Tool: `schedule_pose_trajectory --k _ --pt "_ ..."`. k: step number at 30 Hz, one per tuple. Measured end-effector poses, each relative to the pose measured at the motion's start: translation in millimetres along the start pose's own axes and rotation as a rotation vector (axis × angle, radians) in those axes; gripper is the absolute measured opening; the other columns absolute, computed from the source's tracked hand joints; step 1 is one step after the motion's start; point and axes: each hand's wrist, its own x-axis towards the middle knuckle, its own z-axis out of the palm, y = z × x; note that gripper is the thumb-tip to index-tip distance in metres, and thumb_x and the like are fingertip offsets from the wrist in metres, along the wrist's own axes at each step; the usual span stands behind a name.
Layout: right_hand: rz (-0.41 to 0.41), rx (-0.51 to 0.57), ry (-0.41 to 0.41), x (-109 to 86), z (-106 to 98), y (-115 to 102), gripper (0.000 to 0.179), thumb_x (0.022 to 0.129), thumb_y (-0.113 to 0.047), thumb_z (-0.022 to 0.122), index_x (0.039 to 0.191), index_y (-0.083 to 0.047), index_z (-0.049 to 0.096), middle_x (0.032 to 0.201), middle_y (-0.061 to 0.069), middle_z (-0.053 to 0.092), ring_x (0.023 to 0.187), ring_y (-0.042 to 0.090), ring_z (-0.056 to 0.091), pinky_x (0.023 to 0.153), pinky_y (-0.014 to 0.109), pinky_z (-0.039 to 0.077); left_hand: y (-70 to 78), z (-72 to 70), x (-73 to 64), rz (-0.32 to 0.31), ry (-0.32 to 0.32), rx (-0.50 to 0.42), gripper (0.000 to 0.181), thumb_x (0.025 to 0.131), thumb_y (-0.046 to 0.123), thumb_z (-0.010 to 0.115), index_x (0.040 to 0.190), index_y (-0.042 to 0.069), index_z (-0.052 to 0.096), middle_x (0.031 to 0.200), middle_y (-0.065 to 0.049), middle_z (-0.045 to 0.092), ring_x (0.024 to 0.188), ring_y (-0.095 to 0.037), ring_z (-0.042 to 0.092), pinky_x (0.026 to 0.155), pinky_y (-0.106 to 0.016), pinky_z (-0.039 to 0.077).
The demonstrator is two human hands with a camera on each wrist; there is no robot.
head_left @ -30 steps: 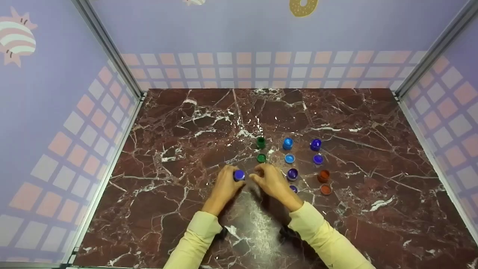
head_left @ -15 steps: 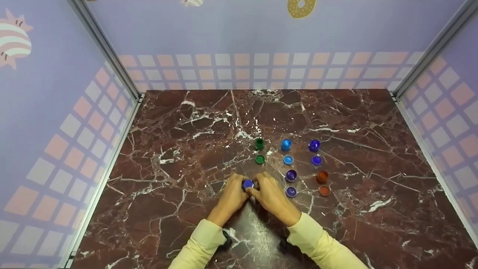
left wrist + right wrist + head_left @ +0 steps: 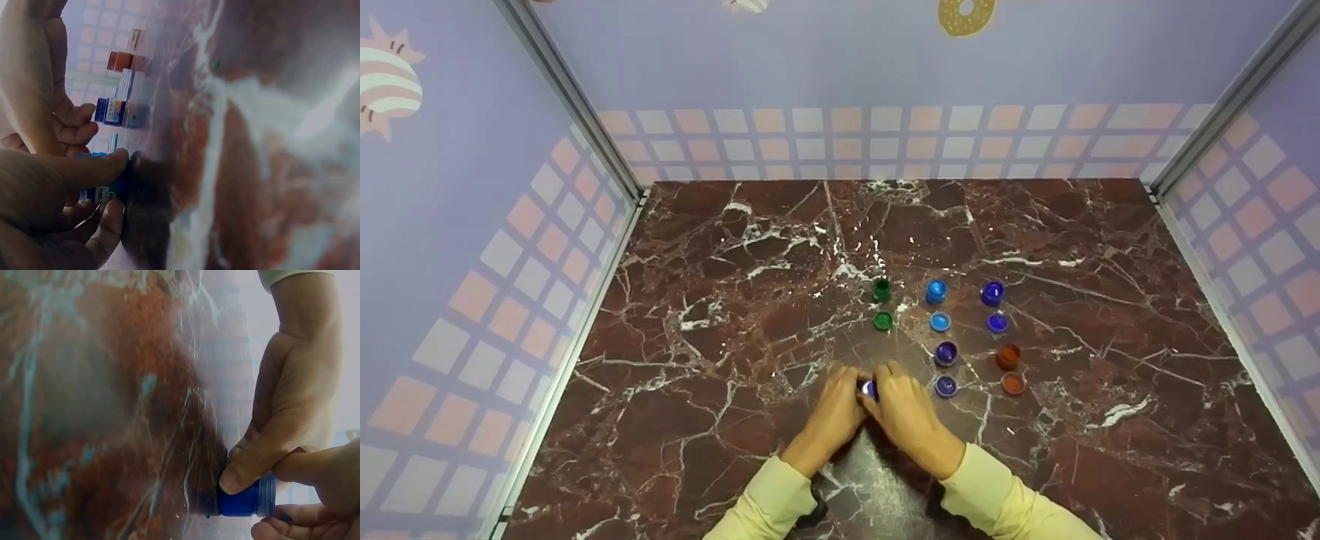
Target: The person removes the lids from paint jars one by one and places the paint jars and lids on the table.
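Observation:
In the head view, my left hand point(image 3: 838, 407) and right hand point(image 3: 907, 411) meet over a small blue paint jar point(image 3: 869, 388), mostly hidden between them. The left wrist view shows my left thumb point(image 3: 115, 163) and fingers gripping the labelled body of the jar point(image 3: 104, 194) low down, near the tabletop. Seen from the right wrist, the deep blue jar point(image 3: 239, 502) has a ribbed, see-through lid point(image 3: 267, 495). My right thumb point(image 3: 304, 466) and curled fingers pinch about that lid, though the exact contact is partly hidden.
To the right stand open paint jars, each with its lid in front: green point(image 3: 881, 289), light blue point(image 3: 936, 292), blue point(image 3: 992, 293), purple point(image 3: 946, 353) and orange-brown point(image 3: 1009, 356). The purple lid point(image 3: 946, 386) lies closest to my right hand. Patterned walls border the marble table point(image 3: 720, 285).
My right hand has come over to the jar that my left hand holds. Both hands then shifted slightly toward me, and the right hand now covers more of its top.

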Motion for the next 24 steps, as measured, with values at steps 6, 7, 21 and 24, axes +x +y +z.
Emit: schedule_pose_trajectory --k 6,7,21,24 --pt "-0.066 0.024 -0.026 0.4 -2 2 0.028 0.083 -0.009 0.083 0.091 0.002 0.058 0.085 0.011 0.053 0.066 0.033 0.063 0.055 0.044 0.056 -2.6 -1.7 1.7 0.019 0.005 0.008 0.029 0.074 -0.007 0.076 0.101 -0.002 0.066 0.097 -0.012 0.067 0.092 -0.031 0.065 0.084 -0.044 0.054" --pt "-0.081 0.033 -0.040 0.6 -2 3 0.026 0.083 -0.008 0.082 0.091 0.002 0.059 0.086 0.011 0.053 0.068 0.032 0.063 0.056 0.043 0.056 -3.1 -2.2 2.1 0.017 -0.004 0.008 0.029 0.074 -0.007 0.077 0.100 -0.002 0.066 0.096 -0.011 0.067 0.090 -0.031 0.065 0.082 -0.043 0.054" --pt "-0.395 0.222 -0.242 12.3 -15 35 0.036 0.083 0.004 0.076 0.118 -0.001 0.071 0.111 0.008 0.064 0.103 0.024 0.060 0.092 0.034 0.054 -7.2 -4.5 4.3 0.048 -0.036 -0.017 0.033 0.077 0.009 0.087 0.100 -0.002 0.066 0.094 -0.014 0.069 0.089 -0.030 0.066 0.080 -0.042 0.056" --pt "-0.436 0.240 -0.272 16.0 -16 36 0.033 0.082 0.006 0.074 0.113 -0.004 0.074 0.112 0.007 0.065 0.102 0.024 0.058 0.091 0.033 0.053 -5.8 -6.1 4.5 0.042 -0.045 -0.019 0.038 0.075 0.007 0.088 0.105 -0.003 0.068 0.098 -0.015 0.070 0.093 -0.032 0.067 0.084 -0.043 0.055"
